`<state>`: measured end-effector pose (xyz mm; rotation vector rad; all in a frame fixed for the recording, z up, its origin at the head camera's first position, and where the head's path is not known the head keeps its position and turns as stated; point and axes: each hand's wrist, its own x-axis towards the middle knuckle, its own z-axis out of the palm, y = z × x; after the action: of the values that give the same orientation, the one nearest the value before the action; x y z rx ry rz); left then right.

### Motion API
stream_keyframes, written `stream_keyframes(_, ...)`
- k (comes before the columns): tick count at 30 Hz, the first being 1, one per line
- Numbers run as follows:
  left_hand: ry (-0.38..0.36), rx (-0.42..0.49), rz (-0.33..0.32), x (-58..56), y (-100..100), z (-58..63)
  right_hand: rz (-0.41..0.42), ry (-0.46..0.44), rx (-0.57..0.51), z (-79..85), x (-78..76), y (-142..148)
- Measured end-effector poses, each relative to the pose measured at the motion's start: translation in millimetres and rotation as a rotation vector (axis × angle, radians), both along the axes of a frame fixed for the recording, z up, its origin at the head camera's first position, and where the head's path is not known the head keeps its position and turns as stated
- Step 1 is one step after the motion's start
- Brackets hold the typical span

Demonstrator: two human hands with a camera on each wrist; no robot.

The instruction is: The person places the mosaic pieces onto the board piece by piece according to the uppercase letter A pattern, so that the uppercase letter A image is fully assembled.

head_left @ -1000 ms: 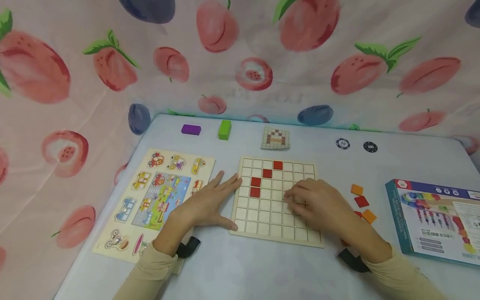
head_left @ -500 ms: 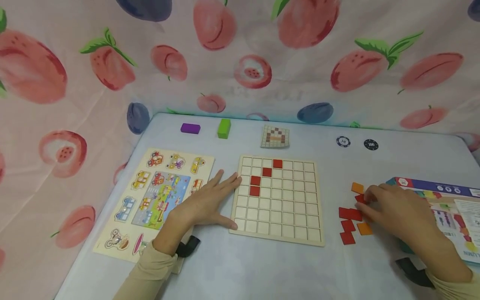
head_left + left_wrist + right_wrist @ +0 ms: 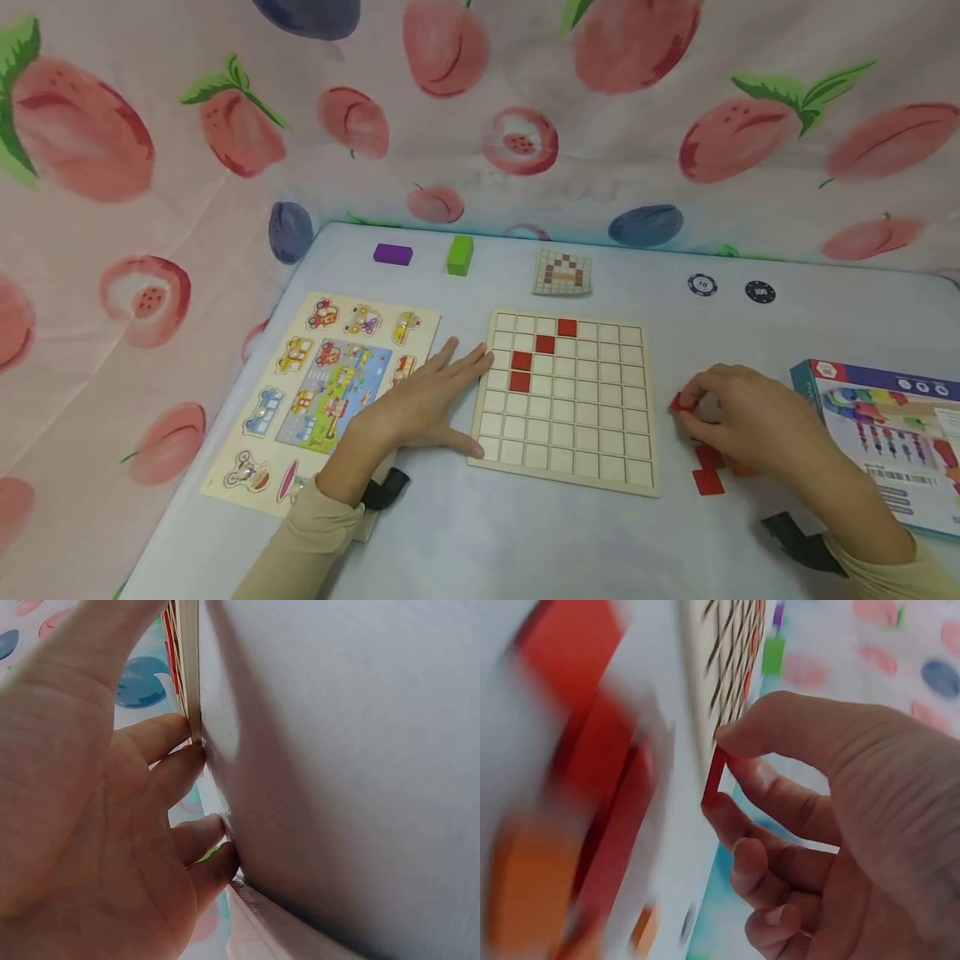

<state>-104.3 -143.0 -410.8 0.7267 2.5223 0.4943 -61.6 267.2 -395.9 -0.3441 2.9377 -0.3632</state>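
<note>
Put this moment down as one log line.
left hand: touches left edge of grid board | right hand: pinches red tile | on board: four red squares | pattern card: beyond board

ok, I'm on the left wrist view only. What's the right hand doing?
Observer: The right hand is pinching a red tile.

Operator: Where's that tile relative to the layout?

Observer: Off the right side of the grid board, going by the head view.

Operator: How many tiles are seated in the squares?

Observer: Four red tiles; the other squares are bare.
</note>
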Motion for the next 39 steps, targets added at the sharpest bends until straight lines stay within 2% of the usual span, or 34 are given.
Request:
stream_keyframes(5, -0.001, -0.007, -0.001, -1.0, 0.9, 1.0, 0.128, 0.116, -0.094, -0.9, -11.5, -58.8)
stream_keyframes(10, 0.005, -0.001, -0.004, -1.5, 1.0, 1.6, 0.289, 0.136, -0.152, -9.1, -22.4, -116.9)
stream_keyframes(16, -0.001, 0.008, -0.003, -1.5, 1.0, 2.8, 0.411, 0.187, -0.136, -16.7, -30.3, -153.3)
stream_keyframes(22, 0.010, 0.003, -0.018, -2.8, 0.8, 2.6, 0.438, 0.246, -0.123, -19.2, -31.6, -160.3)
stream_keyframes(31, 0.007, -0.002, -0.012, -1.9, -0.6, 1.3, 0.442, 0.219, -0.106, -19.4, -26.9, -158.5)
stream_keyframes(35, 0.009, -0.002, -0.008, -1.2, -0.4, -0.8, 0.430, 0.188, -0.151, -18.5, -18.5, -141.5)
stream_keyframes(39, 0.017, -0.012, -0.014, -1.9, -0.1, -2.3, 0.334, 0.177, -0.182, -16.6, -5.9, -108.8)
